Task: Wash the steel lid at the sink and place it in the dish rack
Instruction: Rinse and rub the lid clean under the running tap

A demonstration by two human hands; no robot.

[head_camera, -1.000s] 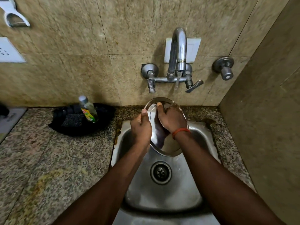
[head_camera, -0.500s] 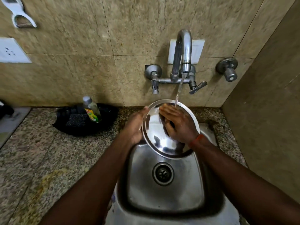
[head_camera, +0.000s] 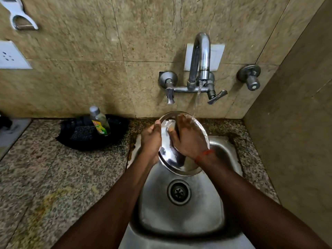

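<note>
A round steel lid is held tilted over the steel sink, under the running stream from the wall tap. My left hand grips the lid's left rim. My right hand lies flat on the lid's shiny face, fingers spread toward the top, where the water lands. An orange thread circles my right wrist. No dish rack is in view.
A black tray on the granite counter left of the sink holds a dish-soap bottle and a dark scrub pad. A side wall stands close on the right. A second valve sticks out of the back wall.
Water started running a second ago and still flows. The lid turned its face toward me, and my right hand has slid across that face toward the left.
</note>
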